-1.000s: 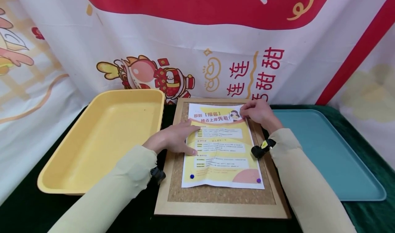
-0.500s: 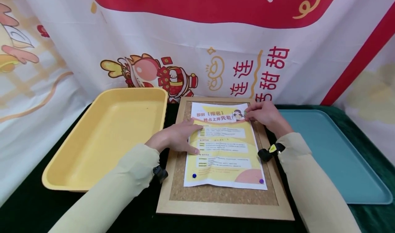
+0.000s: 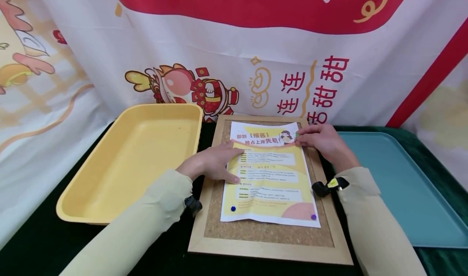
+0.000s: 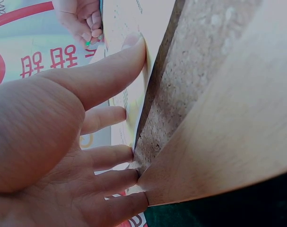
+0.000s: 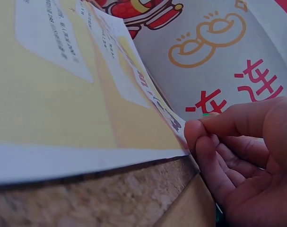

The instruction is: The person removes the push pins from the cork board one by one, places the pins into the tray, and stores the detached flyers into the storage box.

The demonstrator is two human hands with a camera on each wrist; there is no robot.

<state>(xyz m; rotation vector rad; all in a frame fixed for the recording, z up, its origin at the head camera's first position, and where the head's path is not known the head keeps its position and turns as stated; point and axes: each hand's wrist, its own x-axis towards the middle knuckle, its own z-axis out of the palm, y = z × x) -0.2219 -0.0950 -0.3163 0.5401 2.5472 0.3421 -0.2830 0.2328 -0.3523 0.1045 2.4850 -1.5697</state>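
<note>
A yellow and white printed sheet [image 3: 268, 194] lies on a wood-framed corkboard [image 3: 270, 233]. A blue pushpin [image 3: 233, 208] sits in its near left corner and a purple pushpin [image 3: 313, 217] in its near right one. My left hand [image 3: 213, 162] rests with spread fingers over the sheet's left edge, thumb on the paper. At the far right corner, my right hand [image 3: 325, 144] pinches a small green pushpin [image 5: 209, 114] between thumb and fingers. Most of that pin is hidden by the fingertips. In the right wrist view the sheet's edge rises slightly off the cork.
A deep yellow tray [image 3: 146, 154] stands left of the board, and a flat blue-green tray [image 3: 406, 194] lies to the right, partly behind the right arm. Dark green cloth [image 3: 164, 247] covers the table. A printed white and red curtain [image 3: 219, 44] hangs close behind.
The head view has swung slightly left, so everything sits farther right. My right fingers have shifted a little outward at the sheet's corner, showing more green. The left hand stays put.
</note>
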